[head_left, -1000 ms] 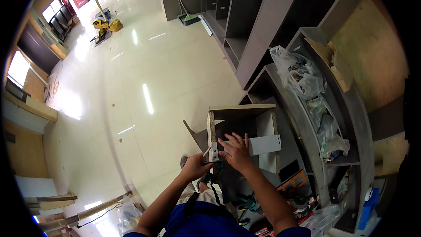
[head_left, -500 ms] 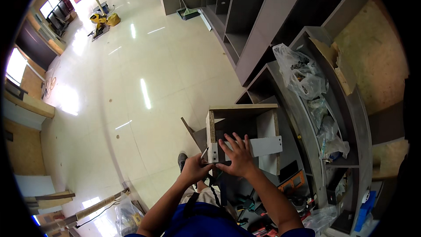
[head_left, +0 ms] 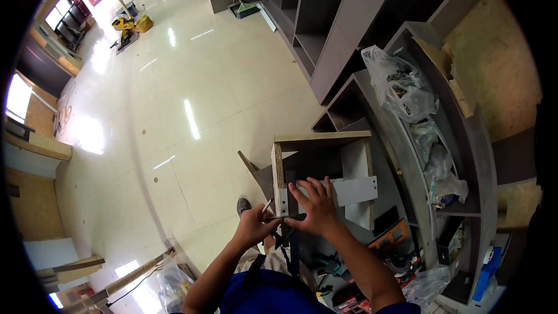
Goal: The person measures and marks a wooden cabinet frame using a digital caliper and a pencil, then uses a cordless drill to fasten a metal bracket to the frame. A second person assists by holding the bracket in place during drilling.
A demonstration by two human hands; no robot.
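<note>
In front of me stands an open box [head_left: 278,166] of laminated boards with raw edges. Across its near side runs a white strip [head_left: 356,191] with small dark holes at its ends. My right hand [head_left: 317,208] lies on the strip with its fingers spread, its thumb by a thin dark edge at the box's near corner. A dark narrow piece shows above its fingertips; I cannot make out its kind. My left hand [head_left: 254,225] is closed at the same corner, with a slim whitish pencil [head_left: 267,205] sticking up between its fingers. Its fingertips meet the dark edge.
Power tools [head_left: 401,263] and an orange-framed piece [head_left: 390,236] lie low at the right. Clear plastic bags [head_left: 401,84] rest on the grey cabinet [head_left: 485,180]. A broom and dustpan [head_left: 241,10] stand far off on the tiled floor [head_left: 192,93].
The view has shifted slightly. Both hands stay at the box's near corner; the right fingers are a little more bent, and the dark piece above them shows more plainly.
</note>
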